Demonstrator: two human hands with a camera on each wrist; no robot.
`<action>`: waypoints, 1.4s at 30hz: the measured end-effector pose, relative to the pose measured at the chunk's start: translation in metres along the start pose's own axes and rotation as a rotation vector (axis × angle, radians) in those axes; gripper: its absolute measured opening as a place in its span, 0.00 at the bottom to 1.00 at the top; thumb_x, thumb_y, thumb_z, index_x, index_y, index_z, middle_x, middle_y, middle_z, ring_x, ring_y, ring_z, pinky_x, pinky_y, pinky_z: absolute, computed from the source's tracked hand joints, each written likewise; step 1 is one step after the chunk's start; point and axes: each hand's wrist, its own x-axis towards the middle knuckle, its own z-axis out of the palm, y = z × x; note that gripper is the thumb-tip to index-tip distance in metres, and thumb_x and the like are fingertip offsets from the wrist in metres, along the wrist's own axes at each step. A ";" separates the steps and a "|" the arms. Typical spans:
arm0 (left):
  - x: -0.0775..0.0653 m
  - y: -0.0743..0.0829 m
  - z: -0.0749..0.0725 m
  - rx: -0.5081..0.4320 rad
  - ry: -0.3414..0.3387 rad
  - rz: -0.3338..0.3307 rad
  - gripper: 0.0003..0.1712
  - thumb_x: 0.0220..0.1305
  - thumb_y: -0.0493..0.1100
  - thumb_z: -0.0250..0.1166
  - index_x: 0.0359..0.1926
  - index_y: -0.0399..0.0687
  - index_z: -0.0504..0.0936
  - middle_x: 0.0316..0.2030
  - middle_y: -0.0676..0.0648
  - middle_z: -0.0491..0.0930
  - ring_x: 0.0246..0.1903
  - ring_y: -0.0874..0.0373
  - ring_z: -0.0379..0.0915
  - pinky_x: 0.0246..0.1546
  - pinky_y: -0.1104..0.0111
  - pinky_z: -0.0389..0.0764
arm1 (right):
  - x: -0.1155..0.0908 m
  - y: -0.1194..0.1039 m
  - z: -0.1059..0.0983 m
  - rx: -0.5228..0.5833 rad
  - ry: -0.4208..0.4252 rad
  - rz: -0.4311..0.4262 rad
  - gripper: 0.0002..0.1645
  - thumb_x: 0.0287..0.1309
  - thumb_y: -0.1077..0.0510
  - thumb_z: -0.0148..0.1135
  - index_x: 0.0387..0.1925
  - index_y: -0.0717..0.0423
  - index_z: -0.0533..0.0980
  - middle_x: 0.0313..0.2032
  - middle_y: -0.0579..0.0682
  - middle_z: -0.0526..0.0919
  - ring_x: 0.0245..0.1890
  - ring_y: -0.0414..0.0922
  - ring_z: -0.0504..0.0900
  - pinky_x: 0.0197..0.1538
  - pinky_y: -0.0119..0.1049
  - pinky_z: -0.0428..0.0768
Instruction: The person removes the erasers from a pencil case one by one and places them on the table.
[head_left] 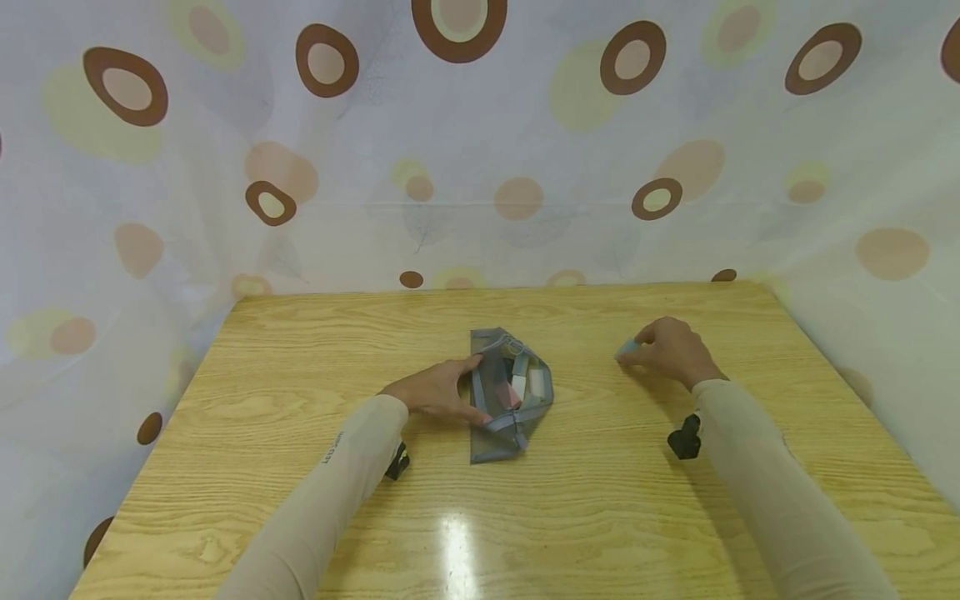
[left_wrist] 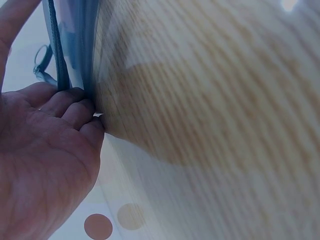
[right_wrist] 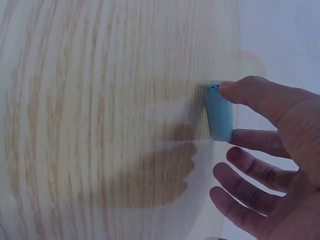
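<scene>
A grey see-through zip pouch lies on the table with its mouth spread apart. My left hand holds it from the left, thumb at the near edge of the mouth and fingers at the far edge. In the left wrist view, curled fingers meet the zipped side of the pouch. Inside lie small white, pink and dark items, partly covered by the pouch. To the right, my right hand pinches a small light-blue oblong block between thumb and index finger, close over the table; its other fingers spread loosely.
The wood-grain table extends around both hands. A white curtain with brown and yellow ovals hangs along its back and sides. Black wrist cameras sit under both sleeves, the right one low beside the forearm.
</scene>
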 end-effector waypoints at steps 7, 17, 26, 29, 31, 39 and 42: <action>-0.001 0.000 0.000 0.006 -0.006 0.007 0.64 0.57 0.58 0.77 0.81 0.41 0.46 0.78 0.40 0.51 0.77 0.45 0.46 0.74 0.53 0.56 | -0.001 0.001 -0.001 0.021 -0.015 -0.017 0.31 0.61 0.47 0.71 0.50 0.72 0.82 0.56 0.71 0.79 0.55 0.69 0.76 0.53 0.64 0.78; 0.001 0.000 -0.001 0.003 -0.005 0.011 0.64 0.57 0.58 0.77 0.81 0.41 0.46 0.78 0.40 0.51 0.77 0.46 0.46 0.74 0.54 0.56 | -0.002 0.001 -0.003 0.022 -0.025 -0.003 0.32 0.62 0.47 0.71 0.51 0.74 0.81 0.56 0.73 0.79 0.56 0.70 0.76 0.55 0.66 0.76; 0.000 0.000 0.000 -0.001 -0.002 0.006 0.64 0.57 0.57 0.77 0.80 0.40 0.47 0.78 0.39 0.51 0.77 0.45 0.47 0.74 0.53 0.56 | -0.001 0.001 -0.001 0.019 -0.033 -0.006 0.34 0.62 0.46 0.71 0.52 0.75 0.80 0.57 0.73 0.78 0.56 0.71 0.75 0.56 0.67 0.75; -0.001 0.001 0.000 -0.003 -0.003 0.007 0.64 0.57 0.57 0.77 0.80 0.40 0.47 0.78 0.39 0.52 0.77 0.45 0.47 0.74 0.54 0.56 | -0.001 0.003 0.000 0.014 -0.036 -0.006 0.37 0.62 0.45 0.70 0.55 0.76 0.78 0.57 0.74 0.77 0.57 0.71 0.74 0.56 0.67 0.75; -0.001 0.001 0.000 -0.005 -0.003 0.010 0.64 0.57 0.57 0.77 0.80 0.40 0.47 0.78 0.39 0.52 0.77 0.45 0.47 0.74 0.54 0.56 | -0.001 0.004 0.000 0.005 -0.036 0.001 0.40 0.62 0.43 0.70 0.57 0.76 0.76 0.58 0.74 0.76 0.58 0.71 0.74 0.57 0.67 0.74; 0.001 -0.001 0.000 -0.005 -0.004 0.015 0.64 0.57 0.57 0.77 0.80 0.40 0.47 0.78 0.40 0.51 0.77 0.45 0.47 0.74 0.54 0.57 | -0.002 -0.005 -0.009 -0.020 0.021 -0.038 0.38 0.65 0.44 0.67 0.61 0.72 0.75 0.57 0.74 0.77 0.56 0.70 0.76 0.56 0.69 0.73; 0.001 -0.001 0.000 -0.006 -0.006 0.014 0.64 0.57 0.57 0.77 0.81 0.40 0.46 0.78 0.39 0.51 0.77 0.45 0.47 0.74 0.54 0.57 | -0.003 -0.014 -0.013 0.008 0.044 -0.061 0.35 0.66 0.45 0.67 0.61 0.70 0.76 0.56 0.72 0.79 0.53 0.67 0.80 0.54 0.65 0.76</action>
